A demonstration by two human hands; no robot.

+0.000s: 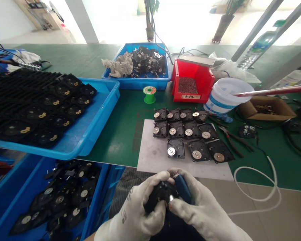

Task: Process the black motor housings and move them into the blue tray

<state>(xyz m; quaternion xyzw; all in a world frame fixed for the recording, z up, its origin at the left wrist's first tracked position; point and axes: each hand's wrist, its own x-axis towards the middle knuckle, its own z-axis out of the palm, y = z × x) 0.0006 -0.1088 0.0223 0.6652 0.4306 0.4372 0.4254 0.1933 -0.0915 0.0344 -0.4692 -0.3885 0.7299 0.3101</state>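
near: both hands in pale work gloves, held low in front of the body, off the desk's near edge. left hand (140, 204) curled round a black part (157, 197), thumb and fingers clasping it from the left. right hand (199, 204) curled in from the other side, gripping a dark blue object (182, 187); its thumb lies beside a small silvery tip at the black part. exact contact there hidden by fingers. lower left, below desk level: blue bin (5, 201) of loose black pieces (59, 200), several with metal discs. on the desk (107, 144), a white sheet (150, 147) bears black housings (175, 149) in three rows, each with a round metal disc. right of them, pliers (232, 140) and a looped white cable (271, 187). left side: large blue tray (90, 134), black plates (37, 113) ranked closely in it. farther: green spool (149, 95); red bin (177, 83) of small brownish bits; white bucket (220, 100) just beside it; cardboard box (268, 115). behind the spool, another blue tray (140, 84) with black parts and a crumpled grey cloth (120, 65). farthest, beyond the desk: potted plant (223, 28), upper right.
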